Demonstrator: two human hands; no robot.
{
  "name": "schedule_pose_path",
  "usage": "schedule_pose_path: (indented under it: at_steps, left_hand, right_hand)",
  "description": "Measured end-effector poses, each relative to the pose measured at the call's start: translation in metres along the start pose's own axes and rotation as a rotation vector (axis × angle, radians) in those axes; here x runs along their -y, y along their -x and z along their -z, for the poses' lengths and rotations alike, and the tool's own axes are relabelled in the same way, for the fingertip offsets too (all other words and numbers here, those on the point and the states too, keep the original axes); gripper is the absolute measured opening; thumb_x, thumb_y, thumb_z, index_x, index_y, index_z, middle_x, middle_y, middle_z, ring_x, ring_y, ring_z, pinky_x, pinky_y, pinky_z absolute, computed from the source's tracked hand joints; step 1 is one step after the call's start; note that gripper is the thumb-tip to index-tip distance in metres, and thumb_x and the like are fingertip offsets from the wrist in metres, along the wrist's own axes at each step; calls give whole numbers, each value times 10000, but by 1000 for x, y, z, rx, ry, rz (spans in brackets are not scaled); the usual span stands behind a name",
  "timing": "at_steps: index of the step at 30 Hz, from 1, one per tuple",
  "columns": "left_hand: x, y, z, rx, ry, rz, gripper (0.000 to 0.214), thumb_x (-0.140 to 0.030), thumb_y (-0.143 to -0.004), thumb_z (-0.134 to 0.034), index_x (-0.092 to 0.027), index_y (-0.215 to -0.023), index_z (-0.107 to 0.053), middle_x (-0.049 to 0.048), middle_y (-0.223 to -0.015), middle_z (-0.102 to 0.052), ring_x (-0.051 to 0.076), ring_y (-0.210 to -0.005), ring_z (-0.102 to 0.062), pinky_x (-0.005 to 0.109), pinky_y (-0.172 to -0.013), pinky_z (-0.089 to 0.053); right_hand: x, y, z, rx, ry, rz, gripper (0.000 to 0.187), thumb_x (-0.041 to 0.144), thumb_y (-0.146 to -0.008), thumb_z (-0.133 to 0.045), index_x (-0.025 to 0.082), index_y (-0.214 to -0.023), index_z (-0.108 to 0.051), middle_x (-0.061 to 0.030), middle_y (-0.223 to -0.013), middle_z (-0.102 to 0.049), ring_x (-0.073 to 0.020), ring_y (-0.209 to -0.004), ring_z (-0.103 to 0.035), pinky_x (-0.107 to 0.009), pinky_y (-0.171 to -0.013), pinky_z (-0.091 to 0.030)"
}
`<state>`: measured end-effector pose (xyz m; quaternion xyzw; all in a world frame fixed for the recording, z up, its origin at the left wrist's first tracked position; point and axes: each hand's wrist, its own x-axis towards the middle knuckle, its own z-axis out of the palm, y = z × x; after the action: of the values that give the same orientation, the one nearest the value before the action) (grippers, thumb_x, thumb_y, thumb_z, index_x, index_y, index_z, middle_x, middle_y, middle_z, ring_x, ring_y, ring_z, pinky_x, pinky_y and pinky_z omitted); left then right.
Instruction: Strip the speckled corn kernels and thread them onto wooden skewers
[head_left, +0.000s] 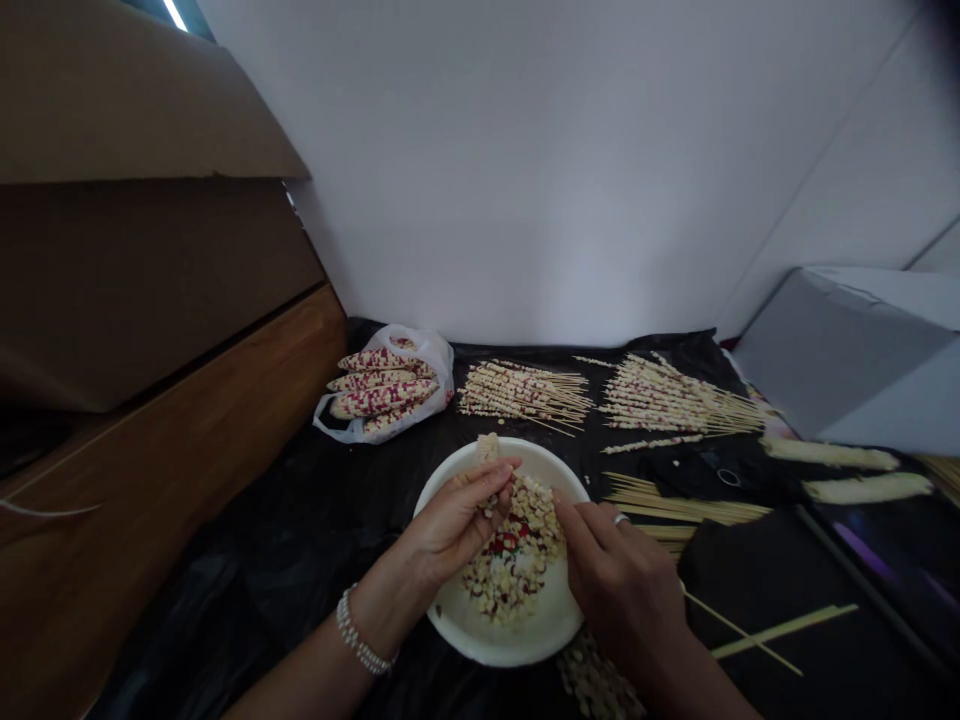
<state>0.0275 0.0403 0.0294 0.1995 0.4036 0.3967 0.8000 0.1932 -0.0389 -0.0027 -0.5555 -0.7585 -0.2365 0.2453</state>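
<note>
My left hand is shut around a partly stripped corn cob, whose pale top sticks up above my fingers. My right hand has its fingertips against the kernelled side of the cob. Below both hands sits a white bowl holding a heap of loose pale and red corn kernels. A silver bracelet circles my left wrist, and a ring shows on my right hand. The lower part of the cob is hidden by my hands.
Black plastic sheeting covers the work surface. On it lie a white bag of red-and-white corn cobs, bunches of kernel-threaded skewers, loose bamboo skewers and bare cobs. A wooden panel stands left; a grey box stands right.
</note>
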Motion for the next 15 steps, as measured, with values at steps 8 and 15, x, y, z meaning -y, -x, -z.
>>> schedule_pose_path:
  at_steps: [8, 15]
  left_hand:
    - [19, -3, -1, 91, -6, 2, 117, -91, -739, -699, -94, -854, -715, 24, -719, -659, 56, -603, -580, 130, -589, -490]
    - [13, -1, -5, -8, 104, 21, 112, -76, -758, -676, -116, -861, -694, 41, -851, -689, 62, -689, -621, 123, -649, -505]
  right_hand:
    - [6, -2, 1, 5, -19, -19, 326, 58, -838, -443, 97, -1119, -606, -39, -750, -601, -156, -657, -517, -290, -602, -349]
    - [9, -5, -2, 17, -7, -33, 349, 86, -857, -449, 89, -1185, -568, -75, -879, -651, -148, -697, -563, -276, -608, -375]
